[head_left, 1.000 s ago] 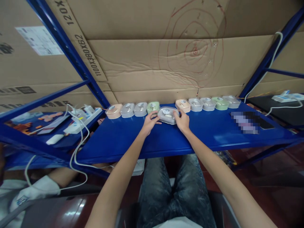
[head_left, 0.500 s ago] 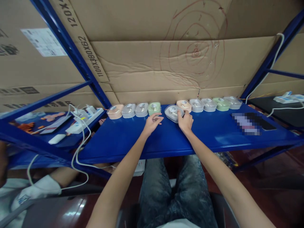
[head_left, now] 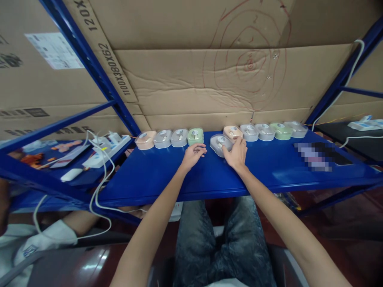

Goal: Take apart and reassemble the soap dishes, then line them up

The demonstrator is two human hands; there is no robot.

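Observation:
A rounded grey box with a clear lid and a pale round sticker (head_left: 220, 143) stands in front of the back row, slightly turned. My right hand (head_left: 238, 154) grips its right end, thumb along the front and fingers behind. Those fingertips reach close to a peach box (head_left: 232, 131); whether they touch it I cannot tell. Just in front of a green box (head_left: 195, 136) rests my left hand (head_left: 193, 155), fingers loosely bent and apart, nothing in them. Left of the green box are two grey boxes (head_left: 179, 137) and a peach one (head_left: 145, 140).
More lidded boxes (head_left: 265, 132) line the back right of the blue shelf (head_left: 161, 175). A blurred-out flat object (head_left: 314, 156) lies at right. Cardboard (head_left: 179, 83) walls the back. Blue posts and a white cable (head_left: 97, 191) border the left; another person's arm (head_left: 79, 221) is beyond.
My right thumb has slid from the lid toward the grey box's front edge, and the hand has shifted slightly right. My left hand stays nearly still.

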